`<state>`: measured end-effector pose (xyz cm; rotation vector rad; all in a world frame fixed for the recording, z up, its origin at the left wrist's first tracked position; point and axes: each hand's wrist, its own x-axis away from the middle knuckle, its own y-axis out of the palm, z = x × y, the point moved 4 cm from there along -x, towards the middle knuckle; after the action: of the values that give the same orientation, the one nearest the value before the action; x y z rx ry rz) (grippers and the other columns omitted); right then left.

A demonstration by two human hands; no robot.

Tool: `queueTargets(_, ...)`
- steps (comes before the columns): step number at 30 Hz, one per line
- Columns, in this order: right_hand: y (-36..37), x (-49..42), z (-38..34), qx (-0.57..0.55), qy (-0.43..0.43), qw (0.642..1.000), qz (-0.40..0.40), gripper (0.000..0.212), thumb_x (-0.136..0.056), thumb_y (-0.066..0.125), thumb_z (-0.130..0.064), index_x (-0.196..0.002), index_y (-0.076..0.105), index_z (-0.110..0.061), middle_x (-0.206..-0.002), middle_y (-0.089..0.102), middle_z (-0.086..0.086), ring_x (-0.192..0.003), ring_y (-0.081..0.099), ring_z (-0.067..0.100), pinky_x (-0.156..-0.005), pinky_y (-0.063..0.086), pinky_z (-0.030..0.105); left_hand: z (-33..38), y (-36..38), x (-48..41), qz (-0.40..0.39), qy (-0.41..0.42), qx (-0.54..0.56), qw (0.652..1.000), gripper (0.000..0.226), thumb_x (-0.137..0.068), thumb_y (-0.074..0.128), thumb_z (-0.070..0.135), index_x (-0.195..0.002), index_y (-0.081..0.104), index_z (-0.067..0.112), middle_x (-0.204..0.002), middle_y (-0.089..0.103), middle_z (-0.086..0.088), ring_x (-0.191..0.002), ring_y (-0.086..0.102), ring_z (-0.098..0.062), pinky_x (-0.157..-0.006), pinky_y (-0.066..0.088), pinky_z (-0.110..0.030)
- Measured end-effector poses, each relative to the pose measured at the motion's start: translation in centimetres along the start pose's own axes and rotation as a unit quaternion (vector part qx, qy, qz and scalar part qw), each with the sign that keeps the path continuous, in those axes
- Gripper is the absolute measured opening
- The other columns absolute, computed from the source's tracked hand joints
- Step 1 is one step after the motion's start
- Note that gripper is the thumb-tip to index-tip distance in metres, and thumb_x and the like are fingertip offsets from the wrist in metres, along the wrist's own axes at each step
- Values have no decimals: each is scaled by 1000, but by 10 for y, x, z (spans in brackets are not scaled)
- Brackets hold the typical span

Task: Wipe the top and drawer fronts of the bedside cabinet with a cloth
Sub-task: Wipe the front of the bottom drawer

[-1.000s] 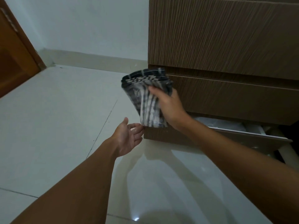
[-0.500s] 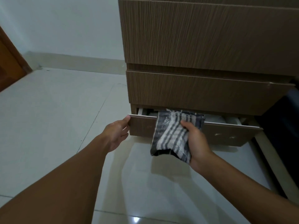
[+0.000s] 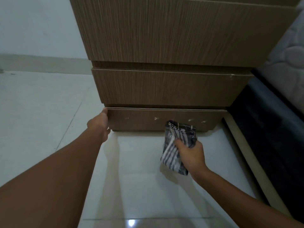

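The brown wood-grain bedside cabinet (image 3: 172,30) fills the upper middle of the head view, with three drawer fronts stacked. The bottom drawer front (image 3: 141,120) sits nearly flush and carries small pale marks. My left hand (image 3: 100,125) grips the left end of that bottom front. My right hand (image 3: 190,153) holds a folded grey-and-white striped cloth (image 3: 176,145) in front of the drawer's right half, its top edge near the wood. The cabinet's top is out of view.
A pale glossy tiled floor (image 3: 41,112) spreads left and in front of the cabinet. A white wall with skirting (image 3: 41,63) stands behind. On the right are a dark bed base (image 3: 266,125) and a quilted mattress (image 3: 289,51).
The bottom drawer, open half a second ago, is now pushed in. The cloth has come down from the middle drawer to the bottom front, and my left hand has moved onto the drawer's left end.
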<state>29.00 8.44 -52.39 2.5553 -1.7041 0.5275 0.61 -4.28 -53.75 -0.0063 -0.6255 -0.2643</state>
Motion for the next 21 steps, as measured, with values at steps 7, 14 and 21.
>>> queueTargets(7,-62,-16,22,-64,-79,971,217,32,-92,60,-2,-122,53,-11,-77,56,-11,-60,53,-4,-49,42,1,0,8,0,34,-6,-14,999,59,-88,61,47,-137,47,17,-137,55,-1,-115,54,-22,-98,44,-43)
queueTargets(14,-78,-54,29,-93,-44,940,324,32,-93,57,-3,-124,58,0,-93,63,3,-75,60,11,-53,38,0,-1,11,-7,52,-23,-32,998,65,-87,61,49,-141,42,19,-141,51,-1,-125,49,-27,-99,46,-50)
queueTargets(21,-53,-108,22,-149,-46,943,294,43,-97,55,-26,-136,50,-11,-128,60,6,-113,58,17,-95,45,25,1,8,-10,16,-28,-69,997,52,-91,58,45,-137,47,24,-136,55,-1,-117,55,-29,-93,50,-51)
